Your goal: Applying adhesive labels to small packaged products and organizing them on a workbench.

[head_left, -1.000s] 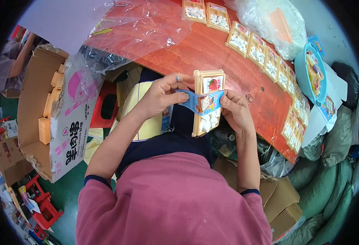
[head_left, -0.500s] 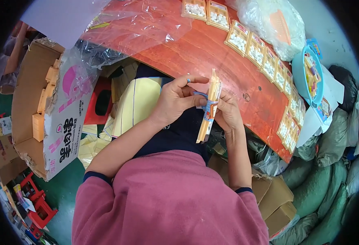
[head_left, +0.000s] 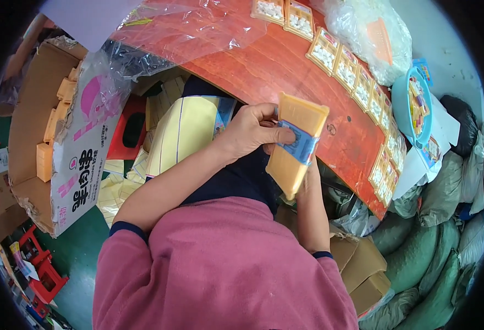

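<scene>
At the frame's centre, the left hand (head_left: 250, 132) presses a blue band (head_left: 300, 144) around a yellow card stack (head_left: 294, 146); the right hand (head_left: 307, 177), mostly hidden, grips it from underneath.

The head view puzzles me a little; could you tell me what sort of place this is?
Probably a small packing workshop: rows of small yellow packets lie on the red table, an open cardboard box stands left, and both hands hold a yellow bundle.

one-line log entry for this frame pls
left hand: presses blue paper band | right hand: under yellow flat card stack, mostly hidden | stack: above lap, off red-brown table
</scene>
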Demonstrator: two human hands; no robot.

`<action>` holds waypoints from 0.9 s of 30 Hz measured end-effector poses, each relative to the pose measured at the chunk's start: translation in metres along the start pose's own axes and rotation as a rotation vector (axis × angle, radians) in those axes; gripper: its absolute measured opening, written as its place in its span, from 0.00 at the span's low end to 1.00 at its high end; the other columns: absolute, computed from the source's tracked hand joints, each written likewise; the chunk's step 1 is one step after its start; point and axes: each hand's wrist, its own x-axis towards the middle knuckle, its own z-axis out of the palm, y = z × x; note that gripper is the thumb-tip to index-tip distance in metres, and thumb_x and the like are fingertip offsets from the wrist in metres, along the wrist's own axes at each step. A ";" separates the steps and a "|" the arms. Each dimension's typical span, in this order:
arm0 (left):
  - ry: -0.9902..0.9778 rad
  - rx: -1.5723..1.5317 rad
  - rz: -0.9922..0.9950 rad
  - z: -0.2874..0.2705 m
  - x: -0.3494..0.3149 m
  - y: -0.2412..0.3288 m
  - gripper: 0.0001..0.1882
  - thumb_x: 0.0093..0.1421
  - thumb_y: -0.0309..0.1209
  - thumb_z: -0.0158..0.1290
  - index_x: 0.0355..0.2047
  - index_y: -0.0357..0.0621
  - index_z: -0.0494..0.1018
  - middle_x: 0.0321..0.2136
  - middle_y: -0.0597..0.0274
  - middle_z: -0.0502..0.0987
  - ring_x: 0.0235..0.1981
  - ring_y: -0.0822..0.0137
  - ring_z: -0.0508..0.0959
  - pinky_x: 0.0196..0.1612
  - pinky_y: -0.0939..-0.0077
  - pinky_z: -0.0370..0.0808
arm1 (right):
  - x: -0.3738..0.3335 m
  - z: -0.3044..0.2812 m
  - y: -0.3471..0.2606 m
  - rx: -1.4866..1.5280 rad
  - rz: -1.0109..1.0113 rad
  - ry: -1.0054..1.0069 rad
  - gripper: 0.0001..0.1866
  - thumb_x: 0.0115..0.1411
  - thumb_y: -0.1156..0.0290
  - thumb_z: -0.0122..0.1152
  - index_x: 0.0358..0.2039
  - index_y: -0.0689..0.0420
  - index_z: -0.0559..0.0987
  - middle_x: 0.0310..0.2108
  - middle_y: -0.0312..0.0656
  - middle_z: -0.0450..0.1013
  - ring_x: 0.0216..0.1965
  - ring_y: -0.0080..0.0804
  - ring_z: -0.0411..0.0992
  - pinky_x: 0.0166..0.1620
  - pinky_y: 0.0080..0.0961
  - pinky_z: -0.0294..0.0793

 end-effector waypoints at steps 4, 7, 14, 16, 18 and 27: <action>0.065 -0.073 0.014 0.007 0.001 0.007 0.19 0.49 0.31 0.63 0.40 0.38 0.72 0.28 0.64 0.77 0.24 0.78 0.74 0.22 0.86 0.71 | -0.005 0.004 0.002 -0.115 -0.018 0.135 0.22 0.62 0.55 0.44 0.44 0.63 0.72 0.31 0.49 0.74 0.25 0.40 0.76 0.26 0.31 0.78; 0.187 -0.143 0.099 0.007 0.003 0.005 0.15 0.52 0.29 0.60 0.39 0.37 0.73 0.30 0.61 0.77 0.27 0.76 0.76 0.29 0.83 0.74 | -0.005 0.010 -0.001 -0.270 -0.045 0.228 0.22 0.63 0.57 0.42 0.44 0.63 0.72 0.34 0.48 0.75 0.30 0.38 0.76 0.30 0.30 0.78; 0.326 -0.197 0.175 -0.008 -0.002 -0.003 0.13 0.53 0.23 0.57 0.39 0.35 0.72 0.35 0.60 0.77 0.34 0.74 0.76 0.40 0.80 0.74 | -0.023 0.026 -0.012 -0.683 -0.298 0.172 0.17 0.62 0.65 0.52 0.45 0.65 0.74 0.36 0.36 0.74 0.35 0.17 0.70 0.40 0.16 0.69; 0.328 -0.212 0.181 -0.013 -0.005 0.001 0.14 0.53 0.23 0.57 0.40 0.36 0.71 0.36 0.60 0.77 0.36 0.74 0.76 0.41 0.80 0.73 | -0.022 0.037 -0.010 -0.797 -0.294 0.218 0.14 0.59 0.69 0.58 0.42 0.64 0.76 0.34 0.33 0.74 0.34 0.15 0.68 0.39 0.14 0.68; 0.304 -0.179 0.165 -0.011 -0.005 0.005 0.14 0.55 0.26 0.55 0.43 0.37 0.70 0.36 0.63 0.76 0.36 0.75 0.75 0.40 0.82 0.72 | -0.022 0.043 -0.011 -0.834 -0.367 0.221 0.14 0.60 0.68 0.56 0.42 0.64 0.76 0.33 0.32 0.74 0.34 0.15 0.68 0.38 0.14 0.68; 0.432 0.076 0.297 -0.014 -0.011 0.014 0.15 0.60 0.31 0.51 0.46 0.37 0.68 0.42 0.61 0.73 0.44 0.72 0.72 0.46 0.74 0.69 | -0.010 0.034 -0.046 -1.072 -0.713 0.482 0.10 0.56 0.71 0.57 0.38 0.62 0.77 0.17 0.39 0.71 0.19 0.16 0.65 0.24 0.20 0.65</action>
